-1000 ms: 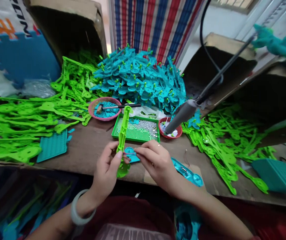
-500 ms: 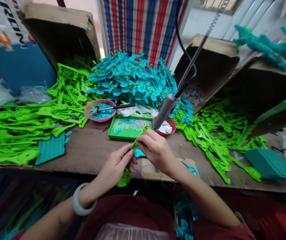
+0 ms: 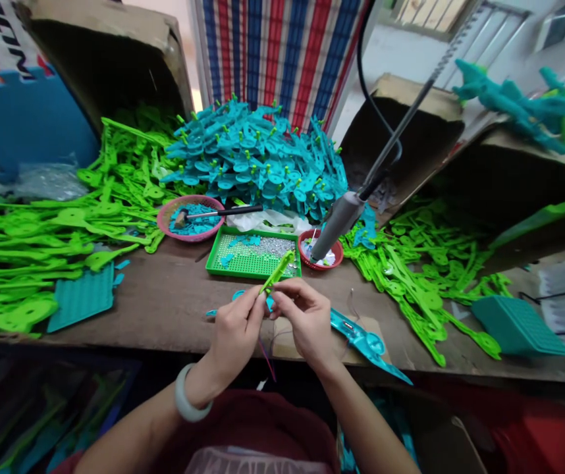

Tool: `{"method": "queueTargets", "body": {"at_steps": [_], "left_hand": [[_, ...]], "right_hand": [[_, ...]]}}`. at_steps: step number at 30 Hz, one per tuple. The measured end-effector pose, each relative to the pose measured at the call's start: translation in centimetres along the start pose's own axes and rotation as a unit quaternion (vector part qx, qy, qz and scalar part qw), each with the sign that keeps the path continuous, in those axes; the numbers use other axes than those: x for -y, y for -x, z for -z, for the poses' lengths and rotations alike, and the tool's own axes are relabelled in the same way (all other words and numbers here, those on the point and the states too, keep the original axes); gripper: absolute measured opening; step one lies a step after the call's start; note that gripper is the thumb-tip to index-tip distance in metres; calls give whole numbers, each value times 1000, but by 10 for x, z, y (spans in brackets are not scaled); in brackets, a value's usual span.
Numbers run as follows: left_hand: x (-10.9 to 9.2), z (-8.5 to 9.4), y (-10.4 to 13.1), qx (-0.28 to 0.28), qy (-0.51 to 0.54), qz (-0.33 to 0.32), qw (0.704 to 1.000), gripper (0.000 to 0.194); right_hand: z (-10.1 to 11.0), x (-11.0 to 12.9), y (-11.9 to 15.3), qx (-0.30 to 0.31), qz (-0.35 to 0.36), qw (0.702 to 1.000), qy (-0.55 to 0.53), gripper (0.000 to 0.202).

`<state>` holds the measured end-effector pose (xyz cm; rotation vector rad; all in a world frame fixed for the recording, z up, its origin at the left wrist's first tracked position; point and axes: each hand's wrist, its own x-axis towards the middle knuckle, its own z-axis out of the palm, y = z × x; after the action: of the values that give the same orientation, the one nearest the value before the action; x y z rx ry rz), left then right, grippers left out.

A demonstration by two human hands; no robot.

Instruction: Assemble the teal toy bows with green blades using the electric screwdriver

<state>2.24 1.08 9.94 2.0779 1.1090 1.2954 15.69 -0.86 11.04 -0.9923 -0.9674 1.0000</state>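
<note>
Both hands meet above the table's front edge around a long lime-green plastic part, whose far end points up toward the tray. My left hand is closed on its near end. My right hand pinches at the same part from the right; whether its fingertips also hold something small is hidden. Under and beside the hands lies a turquoise plastic part with a long pointed end. Thin dark and reddish wires hang below the hands.
Behind the hands stand a green tray with small silvery pieces, a pink basket with a hammer across it, and a red basket. A grey electric screwdriver hangs above it. Lime-green parts and turquoise parts are heaped around.
The lime-green part has turned and points more upright. My right hand has moved down beside my left, uncovering more of the turquoise part. The view has shifted slightly.
</note>
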Motion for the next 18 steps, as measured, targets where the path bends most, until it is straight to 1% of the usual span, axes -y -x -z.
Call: {"method": "queueTargets", "body": {"at_steps": [2,7,11,15,18], "left_hand": [[2,-1,1,4,-11,-9,1000,21],[5,-1,4,-7,-31,-39,999,20],[9,-2,7,-2,-55,-65,996,20],[13,-2,9,-5,-83,-70,994,22],[11,-2,10,4,-84,-60,995,22]], "right_hand": [[4,-1,2,-3,-2,1000,-9,12],[6,-2,3,-10,-2,1000,-11,7],[7,-2,1,-22,6,1000,0,17],[9,-2,0,10,-2,999,36,7],[10,-4,3,3,14,997,80,6]]}}
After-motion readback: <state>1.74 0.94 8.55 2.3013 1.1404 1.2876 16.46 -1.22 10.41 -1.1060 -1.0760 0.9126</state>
